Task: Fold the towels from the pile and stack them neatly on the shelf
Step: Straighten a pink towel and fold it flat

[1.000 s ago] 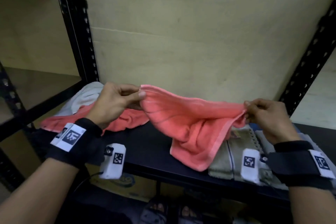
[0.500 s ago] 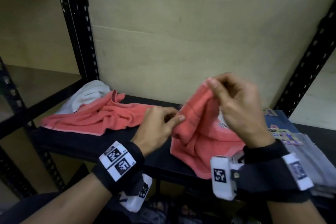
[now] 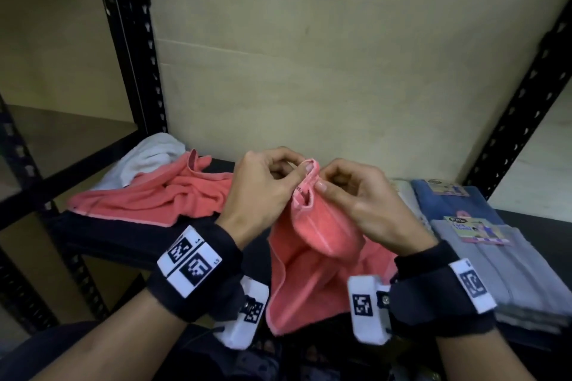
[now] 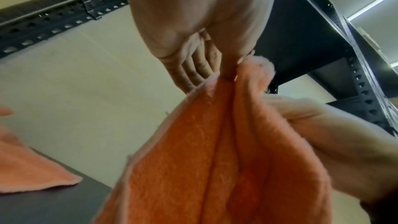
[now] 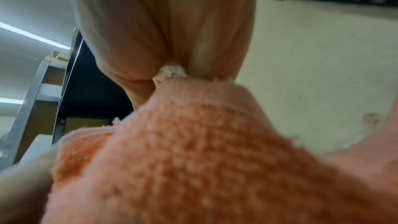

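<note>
At the far left of the dark shelf [image 3: 130,241] I see a white towel [image 3: 148,161] bunched against the black upright post [image 3: 130,40]. A loose coral towel [image 3: 154,198] lies crumpled over its front edge and spreads toward the middle of the shelf; one flat corner of it also shows at the lower left of the left wrist view.

Moving right, my left hand [image 3: 263,192] is raised above the shelf's front edge, its thumb and curled fingers pinching the top corner of a second coral towel [image 3: 312,260]. In the left wrist view the fingertips [image 4: 193,72] meet the towel's pale hem. This towel hangs doubled from the pinch, draping down past the shelf's front edge between my two wrists.

Just beside it, my right hand [image 3: 359,204] pinches the same gathered corner from the other side, so the two hands almost touch around the cloth. The right wrist view shows the hem squeezed between thumb and finger, with blurred coral pile filling the lower part.

Further right, folded towels lie flat on the shelf: a blue one [image 3: 448,204] at the back, and nearer me a grey stack [image 3: 507,272] with a printed paper label [image 3: 473,229] on top. A pale folded towel edge [image 3: 405,195] shows behind my right hand. A beige board [image 3: 340,71] backs the shelf.
</note>
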